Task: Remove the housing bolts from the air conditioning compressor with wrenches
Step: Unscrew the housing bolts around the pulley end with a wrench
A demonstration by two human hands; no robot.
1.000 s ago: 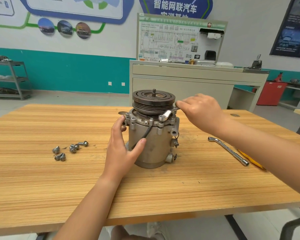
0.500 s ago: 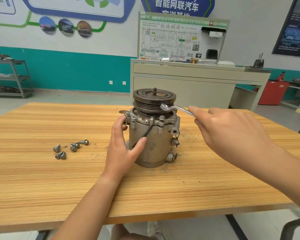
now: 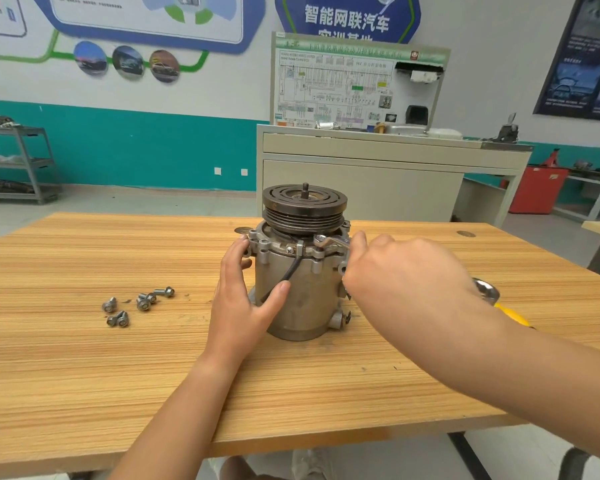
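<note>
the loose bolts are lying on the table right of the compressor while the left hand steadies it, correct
No. The head view shows the loose bolts lying on the table left of the compressor, not right of it; the left hand does steady it.

Bright, even light all over, soft and diffuse, just a faint shadow at the foot of the compressor [image 3: 302, 292] on the bench [image 3: 84, 375]. Wide-angle bend bows the bench edges and the wall [image 3: 492, 36] lines toward the corners; centre sharp, far posters [image 3: 146, 15] soft.
</note>
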